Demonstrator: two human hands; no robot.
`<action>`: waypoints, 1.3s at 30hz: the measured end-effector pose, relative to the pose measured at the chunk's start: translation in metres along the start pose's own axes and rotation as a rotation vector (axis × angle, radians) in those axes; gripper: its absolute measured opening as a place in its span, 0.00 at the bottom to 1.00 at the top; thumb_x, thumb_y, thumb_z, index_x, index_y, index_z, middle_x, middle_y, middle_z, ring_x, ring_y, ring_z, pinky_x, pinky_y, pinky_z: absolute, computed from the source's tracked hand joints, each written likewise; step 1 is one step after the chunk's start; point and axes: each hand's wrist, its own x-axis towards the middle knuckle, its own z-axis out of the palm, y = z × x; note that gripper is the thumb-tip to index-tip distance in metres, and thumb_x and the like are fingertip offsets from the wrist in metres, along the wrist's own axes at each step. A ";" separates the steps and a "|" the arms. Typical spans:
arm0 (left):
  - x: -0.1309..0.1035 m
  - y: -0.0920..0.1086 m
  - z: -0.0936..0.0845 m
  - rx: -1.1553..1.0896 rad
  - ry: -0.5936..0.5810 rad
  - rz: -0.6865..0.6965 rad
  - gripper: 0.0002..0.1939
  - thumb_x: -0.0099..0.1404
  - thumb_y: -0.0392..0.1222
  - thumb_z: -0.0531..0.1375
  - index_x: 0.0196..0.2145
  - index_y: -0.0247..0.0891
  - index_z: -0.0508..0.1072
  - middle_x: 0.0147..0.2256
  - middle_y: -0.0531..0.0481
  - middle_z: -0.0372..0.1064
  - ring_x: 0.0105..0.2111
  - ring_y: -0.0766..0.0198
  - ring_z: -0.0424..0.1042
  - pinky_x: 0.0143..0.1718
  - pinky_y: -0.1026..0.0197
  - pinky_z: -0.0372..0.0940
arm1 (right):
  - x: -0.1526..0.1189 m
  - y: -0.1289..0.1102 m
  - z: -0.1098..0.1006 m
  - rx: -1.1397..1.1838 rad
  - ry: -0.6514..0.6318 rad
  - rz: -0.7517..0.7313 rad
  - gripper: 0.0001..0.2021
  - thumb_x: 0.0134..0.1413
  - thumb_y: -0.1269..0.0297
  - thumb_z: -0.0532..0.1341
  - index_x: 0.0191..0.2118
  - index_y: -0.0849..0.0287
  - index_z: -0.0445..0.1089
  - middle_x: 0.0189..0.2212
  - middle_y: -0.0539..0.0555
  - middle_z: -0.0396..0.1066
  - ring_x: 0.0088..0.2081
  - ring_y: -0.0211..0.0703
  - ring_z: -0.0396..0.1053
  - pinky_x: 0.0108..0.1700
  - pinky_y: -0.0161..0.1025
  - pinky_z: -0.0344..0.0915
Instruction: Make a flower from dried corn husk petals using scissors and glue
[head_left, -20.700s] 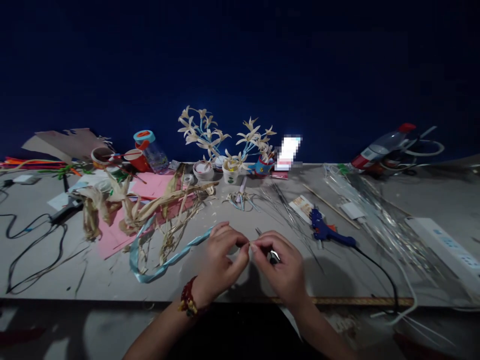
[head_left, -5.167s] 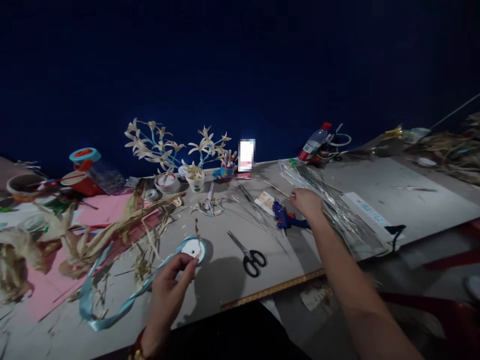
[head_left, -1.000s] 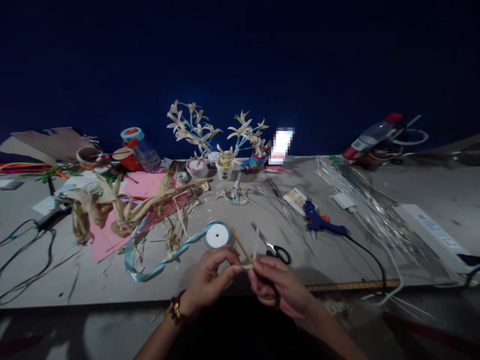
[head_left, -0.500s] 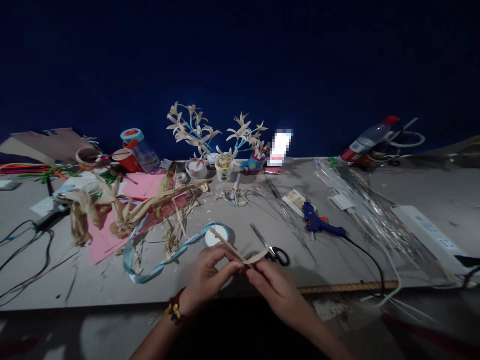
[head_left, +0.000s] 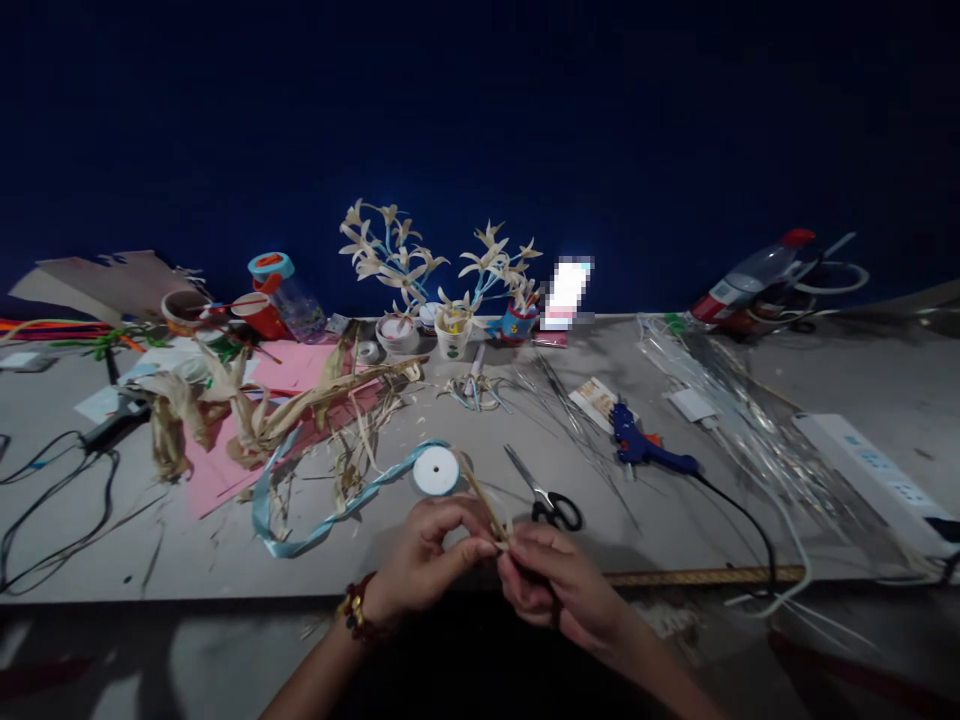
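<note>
Right grip (head_left: 559, 582) pinching a thin stick (head_left: 481, 491), which slants up and leftward from it; left grip (head_left: 429, 562) pinching a pale strip (head_left: 509, 525) at the stick's near end. Scissors (head_left: 553, 507) lie just beyond the right grip.

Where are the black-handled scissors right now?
In the head view, the black-handled scissors lie on the table just beyond the right hand, between the white ribbon spool on the left and the blue glue gun on the right.
</note>
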 end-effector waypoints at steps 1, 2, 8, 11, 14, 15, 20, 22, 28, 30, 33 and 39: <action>0.001 0.000 0.001 -0.038 -0.005 -0.006 0.14 0.70 0.46 0.62 0.29 0.36 0.74 0.27 0.47 0.75 0.32 0.62 0.74 0.38 0.61 0.67 | 0.000 0.000 -0.001 0.051 -0.045 0.017 0.24 0.51 0.45 0.70 0.24 0.62 0.66 0.12 0.39 0.52 0.13 0.24 0.40 0.16 0.28 0.35; 0.001 -0.001 0.001 -0.073 -0.014 -0.025 0.14 0.70 0.46 0.62 0.29 0.36 0.74 0.26 0.48 0.74 0.31 0.63 0.73 0.37 0.61 0.67 | 0.000 0.000 -0.002 0.094 -0.086 0.029 0.24 0.52 0.46 0.70 0.23 0.62 0.65 0.11 0.39 0.50 0.13 0.24 0.39 0.15 0.27 0.35; -0.004 -0.015 0.004 -0.321 -0.025 -0.220 0.18 0.66 0.53 0.64 0.29 0.35 0.71 0.23 0.51 0.70 0.23 0.66 0.69 0.33 0.60 0.67 | -0.003 -0.001 -0.011 0.124 -0.192 0.023 0.22 0.58 0.45 0.65 0.28 0.61 0.69 0.11 0.37 0.45 0.12 0.25 0.35 0.14 0.26 0.36; -0.005 -0.016 0.003 -0.303 -0.002 -0.272 0.17 0.67 0.53 0.64 0.32 0.35 0.72 0.25 0.48 0.73 0.25 0.65 0.72 0.33 0.60 0.69 | -0.010 -0.006 -0.007 -0.202 0.042 -0.134 0.23 0.63 0.43 0.61 0.33 0.62 0.71 0.17 0.43 0.56 0.16 0.29 0.48 0.18 0.27 0.48; -0.004 -0.010 0.000 -0.106 0.037 -0.209 0.13 0.70 0.47 0.61 0.34 0.34 0.75 0.29 0.45 0.76 0.28 0.63 0.75 0.34 0.61 0.69 | -0.016 -0.012 -0.001 -0.653 0.213 -0.343 0.19 0.69 0.48 0.55 0.37 0.59 0.72 0.33 0.53 0.71 0.32 0.38 0.67 0.35 0.34 0.65; -0.004 -0.007 0.000 -0.003 0.053 -0.169 0.12 0.71 0.45 0.60 0.33 0.34 0.75 0.29 0.45 0.77 0.29 0.63 0.76 0.35 0.61 0.69 | -0.016 -0.013 0.000 -0.776 0.215 -0.382 0.18 0.71 0.49 0.53 0.39 0.57 0.71 0.36 0.54 0.72 0.36 0.41 0.69 0.40 0.36 0.65; -0.002 -0.001 0.003 0.416 0.149 -0.021 0.08 0.69 0.40 0.62 0.32 0.37 0.77 0.28 0.48 0.79 0.29 0.63 0.77 0.36 0.63 0.69 | -0.009 -0.010 -0.001 -1.183 0.305 -0.504 0.16 0.72 0.53 0.50 0.40 0.56 0.70 0.33 0.54 0.73 0.35 0.45 0.70 0.39 0.38 0.60; -0.002 -0.002 0.004 0.460 0.161 0.004 0.08 0.68 0.39 0.62 0.31 0.37 0.76 0.27 0.49 0.79 0.28 0.64 0.76 0.34 0.64 0.68 | -0.006 -0.007 -0.002 -1.227 0.328 -0.516 0.18 0.72 0.53 0.50 0.38 0.57 0.70 0.32 0.55 0.73 0.34 0.45 0.70 0.38 0.38 0.59; 0.000 0.000 0.004 0.422 0.150 0.026 0.12 0.70 0.42 0.60 0.29 0.37 0.74 0.27 0.48 0.77 0.29 0.62 0.76 0.33 0.64 0.69 | -0.001 -0.007 -0.001 -0.980 0.210 -0.435 0.22 0.72 0.48 0.49 0.36 0.57 0.70 0.30 0.52 0.71 0.32 0.41 0.66 0.34 0.36 0.60; 0.000 0.002 0.003 0.427 0.117 0.039 0.11 0.71 0.42 0.59 0.30 0.37 0.74 0.28 0.47 0.78 0.31 0.62 0.77 0.35 0.64 0.69 | 0.000 -0.007 -0.001 -0.873 0.202 -0.371 0.22 0.71 0.46 0.49 0.35 0.57 0.70 0.31 0.51 0.70 0.33 0.40 0.66 0.34 0.34 0.62; -0.001 0.003 0.002 0.464 0.067 0.021 0.10 0.71 0.39 0.58 0.32 0.38 0.75 0.29 0.48 0.78 0.31 0.63 0.76 0.36 0.65 0.69 | 0.000 -0.007 -0.003 -0.848 0.208 -0.348 0.23 0.71 0.46 0.49 0.33 0.57 0.69 0.31 0.51 0.69 0.33 0.40 0.66 0.34 0.34 0.62; -0.003 0.004 0.002 0.540 0.109 0.050 0.07 0.70 0.35 0.59 0.32 0.38 0.73 0.27 0.50 0.77 0.29 0.64 0.75 0.35 0.65 0.67 | -0.001 -0.007 -0.001 -1.122 0.281 -0.474 0.20 0.73 0.51 0.49 0.33 0.56 0.67 0.28 0.51 0.69 0.31 0.41 0.65 0.35 0.37 0.57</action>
